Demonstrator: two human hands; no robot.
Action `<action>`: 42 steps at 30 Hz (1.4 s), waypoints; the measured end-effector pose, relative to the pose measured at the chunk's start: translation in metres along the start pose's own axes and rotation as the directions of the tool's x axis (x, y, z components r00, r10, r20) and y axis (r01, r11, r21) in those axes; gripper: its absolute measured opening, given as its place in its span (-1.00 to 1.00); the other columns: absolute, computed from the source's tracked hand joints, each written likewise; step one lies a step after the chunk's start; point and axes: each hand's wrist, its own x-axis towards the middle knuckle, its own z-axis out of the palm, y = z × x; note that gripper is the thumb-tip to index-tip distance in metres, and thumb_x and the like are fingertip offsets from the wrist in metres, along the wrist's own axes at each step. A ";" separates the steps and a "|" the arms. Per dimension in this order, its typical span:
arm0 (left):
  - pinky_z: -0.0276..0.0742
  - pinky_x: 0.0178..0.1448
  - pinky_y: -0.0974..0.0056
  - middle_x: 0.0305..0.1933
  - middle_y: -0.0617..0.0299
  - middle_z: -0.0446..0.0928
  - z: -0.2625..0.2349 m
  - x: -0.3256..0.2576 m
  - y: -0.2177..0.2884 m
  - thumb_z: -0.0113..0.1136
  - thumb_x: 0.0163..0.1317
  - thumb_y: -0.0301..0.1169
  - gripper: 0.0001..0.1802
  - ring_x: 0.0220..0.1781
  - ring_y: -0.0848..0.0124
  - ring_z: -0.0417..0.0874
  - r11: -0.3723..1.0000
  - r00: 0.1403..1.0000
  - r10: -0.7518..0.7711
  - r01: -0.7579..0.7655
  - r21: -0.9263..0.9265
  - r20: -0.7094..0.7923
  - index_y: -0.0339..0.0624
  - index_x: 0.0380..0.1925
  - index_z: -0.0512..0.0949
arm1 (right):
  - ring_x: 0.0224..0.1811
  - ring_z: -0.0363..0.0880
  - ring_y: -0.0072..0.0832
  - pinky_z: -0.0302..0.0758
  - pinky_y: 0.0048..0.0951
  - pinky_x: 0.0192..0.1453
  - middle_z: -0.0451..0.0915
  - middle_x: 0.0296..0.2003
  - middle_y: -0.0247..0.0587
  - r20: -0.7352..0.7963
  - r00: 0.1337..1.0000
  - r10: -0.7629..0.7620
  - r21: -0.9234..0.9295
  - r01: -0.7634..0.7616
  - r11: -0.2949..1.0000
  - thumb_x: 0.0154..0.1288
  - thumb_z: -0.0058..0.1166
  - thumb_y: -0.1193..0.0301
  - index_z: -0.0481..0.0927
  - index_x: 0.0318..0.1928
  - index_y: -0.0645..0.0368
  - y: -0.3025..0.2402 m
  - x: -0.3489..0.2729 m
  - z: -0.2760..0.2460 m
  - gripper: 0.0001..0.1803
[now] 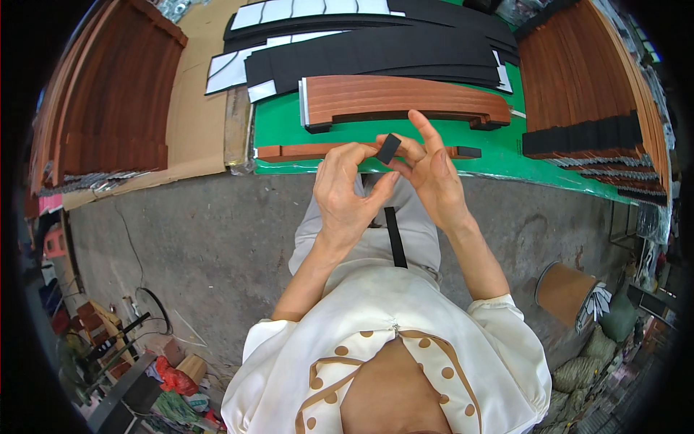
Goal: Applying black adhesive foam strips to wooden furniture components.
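Two hands [341,189] [438,186], one small black pad [389,148], one slim brown bar [300,151]

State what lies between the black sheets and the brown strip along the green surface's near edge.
In the head view, a bulkier brown wood-grain object lies between the black sheets and brown strip.

Matt black pad [389,148], smooth green mat [275,119]
On the mat, a smooth wood-grained panel [405,94], matt black strips [376,54]; left of it, dull cardboard [195,123]; below it, rough concrete floor [210,231].
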 end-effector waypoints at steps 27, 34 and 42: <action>0.38 -0.20 0.26 -0.39 0.22 0.55 -0.055 -0.011 -0.007 0.36 -0.26 -0.63 -0.65 -0.36 0.34 0.55 0.992 0.990 0.077 -0.088 0.095 0.115 -0.22 -0.37 0.52 | -0.21 0.58 -0.31 0.53 -0.36 -0.18 0.62 -0.19 -0.20 0.456 0.852 -0.256 -0.864 0.493 0.100 -0.21 0.37 0.30 0.62 -0.10 0.12 -0.032 0.006 0.031 -0.48; 0.31 -0.22 0.26 -0.39 0.24 0.56 -0.077 -0.018 -0.015 0.40 -0.28 -0.60 -0.66 -0.37 0.37 0.54 0.984 0.975 0.077 -0.108 0.144 0.209 -0.23 -0.40 0.54 | -0.31 0.49 -0.37 0.48 -0.29 -0.12 0.56 -0.43 -0.37 0.560 0.784 -0.269 -0.802 0.594 0.064 -0.28 0.29 0.49 0.62 -0.40 0.14 -0.014 0.019 0.047 -0.72; 0.38 0.10 0.22 -0.12 0.12 0.57 -0.127 -0.009 -0.048 0.41 -0.13 -0.47 -0.35 -0.05 0.25 0.57 0.981 0.970 -0.140 0.109 0.160 0.197 -0.30 0.04 0.41 | -0.31 0.49 -0.34 0.46 -0.24 -0.09 0.54 -0.44 -0.32 0.511 0.832 -0.217 -0.820 0.547 0.167 -0.27 0.25 0.56 0.60 -0.40 0.17 -0.004 0.026 0.046 -0.73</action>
